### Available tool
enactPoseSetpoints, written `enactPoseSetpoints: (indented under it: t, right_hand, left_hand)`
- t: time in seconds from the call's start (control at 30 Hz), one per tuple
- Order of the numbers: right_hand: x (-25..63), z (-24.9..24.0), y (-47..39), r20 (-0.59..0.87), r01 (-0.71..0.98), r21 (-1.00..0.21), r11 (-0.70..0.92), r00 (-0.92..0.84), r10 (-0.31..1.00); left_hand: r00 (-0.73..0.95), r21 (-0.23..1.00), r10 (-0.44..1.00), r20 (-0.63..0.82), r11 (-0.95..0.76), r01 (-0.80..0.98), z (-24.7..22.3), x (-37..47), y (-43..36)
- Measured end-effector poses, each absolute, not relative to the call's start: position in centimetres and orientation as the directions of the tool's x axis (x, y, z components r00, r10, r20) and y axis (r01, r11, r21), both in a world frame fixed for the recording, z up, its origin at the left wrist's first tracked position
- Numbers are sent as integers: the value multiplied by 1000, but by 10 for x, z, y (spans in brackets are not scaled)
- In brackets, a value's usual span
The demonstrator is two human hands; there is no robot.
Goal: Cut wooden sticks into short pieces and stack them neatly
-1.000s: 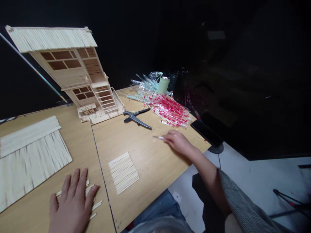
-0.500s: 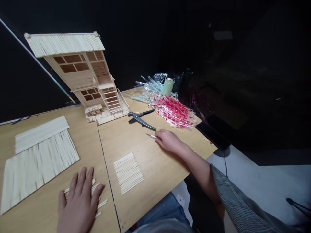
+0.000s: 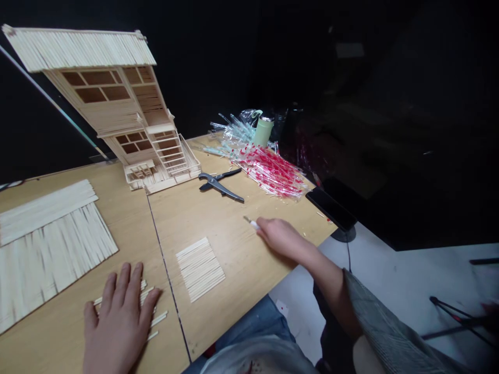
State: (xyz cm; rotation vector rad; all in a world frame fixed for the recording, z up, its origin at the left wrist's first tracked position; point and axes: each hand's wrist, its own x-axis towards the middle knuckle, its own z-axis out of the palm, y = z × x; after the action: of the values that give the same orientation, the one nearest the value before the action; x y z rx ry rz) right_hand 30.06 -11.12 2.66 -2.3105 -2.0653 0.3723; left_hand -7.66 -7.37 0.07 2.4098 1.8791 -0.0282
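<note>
My left hand (image 3: pixel 119 317) lies flat with its fingers spread, partly covering several short wooden sticks (image 3: pixel 158 318) on the table. Pinched in my right hand (image 3: pixel 280 236) is a slim craft knife (image 3: pixel 253 224) with a white handle, its thin metal tip pointing left. Between the hands rests a small square panel of sticks laid side by side (image 3: pixel 200 269). Grey pliers (image 3: pixel 221 187) with dark handles lie beyond the knife, jaws toward the left.
A stick-built model house (image 3: pixel 136 119) stands at the back left. Larger stick panels (image 3: pixel 50 249) lie at the left. Red-marked plastic packets (image 3: pixel 271 171), a green bottle (image 3: pixel 263 132) and a black phone (image 3: pixel 331 209) line the back right. A dark seam (image 3: pixel 166 270) crosses the table (image 3: pixel 241 259).
My right hand has drawn the craft knife back toward me and to the right, away from the pliers. The left hand stays on the sticks. The whole view has shifted slightly.
</note>
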Motion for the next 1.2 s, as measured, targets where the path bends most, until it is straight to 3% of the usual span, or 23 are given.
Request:
enactPoseSetpoints:
  t: [0.13, 0.27, 0.33, 0.43, 0.5, 0.7, 0.8, 0.87, 0.93, 1.0, 1.13, 1.2]
  right_hand:
    - [343, 32, -104, -60, 949, -24, -313, 311, 948]
    - [374, 48, -132, -27, 972, -193, -134, 131, 991]
    - [385, 51, -155, -82, 969, -232, -82, 65, 994]
    - [398, 47, -182, -246, 968, -206, -145, 92, 965]
    - [404, 40, -185, -272, 968, -172, -181, 130, 953]
    - [407, 35, -141, 13, 971, 57, -231, 230, 973]
    - [390, 42, -124, 29, 980, -65, -186, 188, 982]
    - [373, 44, -117, -59, 978, -207, -38, 26, 998]
    - [357, 43, -111, -135, 959, -273, 75, -116, 984]
    - [347, 42, -103, -168, 976, -211, 61, -98, 981]
    - [342, 46, -93, -149, 979, 64, -191, 199, 969]
    - [337, 48, -92, -137, 975, 67, -210, 218, 966]
  left_hand:
    - [237, 87, 971, -17, -235, 968, 2, -73, -78]
    - [257, 105, 966, -37, -252, 962, 5, -74, -77]
    - [275, 102, 959, -65, -268, 958, 2, -78, -74]
    - [278, 97, 960, -29, -274, 957, -9, -83, -70]
    - [271, 94, 962, 21, -272, 958, -16, -86, -70]
    - [283, 100, 958, 50, -287, 953, -17, -84, -72]
    - [289, 88, 957, -5, -287, 954, -9, -83, -72]
    - [286, 82, 958, -33, -283, 956, -5, -82, -72]
    - [284, 84, 958, -49, -279, 957, -2, -80, -72]
    - [277, 88, 960, -49, -272, 958, 0, -79, -72]
    - [265, 80, 964, -31, -262, 962, 1, -77, -74]
    - [261, 75, 965, -30, -258, 963, 1, -77, -76]
